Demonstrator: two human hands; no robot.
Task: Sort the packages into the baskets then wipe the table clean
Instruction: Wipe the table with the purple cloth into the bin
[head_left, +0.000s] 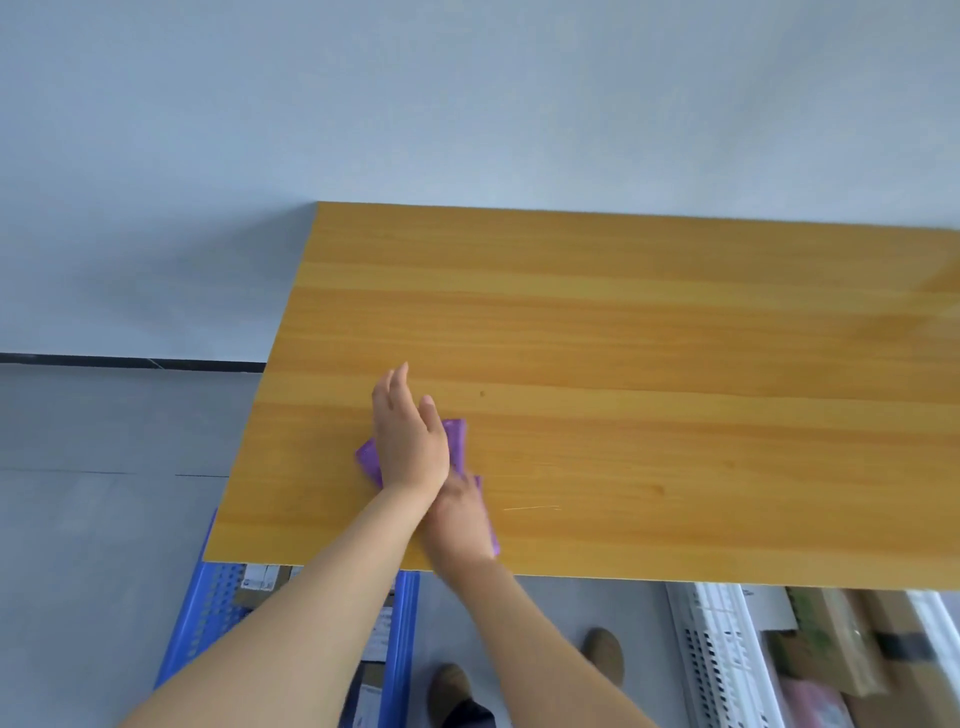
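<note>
A purple cloth (458, 442) lies flat on the wooden table (649, 353) near its front left corner. My left hand (410, 441) rests palm-down on the cloth's far end, its fingers straight and reaching past the cloth onto the wood. My right hand (460, 519) presses on the cloth's near end, slightly blurred, with my left wrist crossing over its fingers. A blue basket (208, 618) with labelled packages sits on the floor under the table's left corner. A white basket (711, 649) with cardboard and pink packages stands at the lower right.
A pale wall runs behind the table, and grey floor lies to the left. My two shoes (605, 654) stand on the floor between the baskets. A thin light scratch (532, 507) marks the wood right of my hands.
</note>
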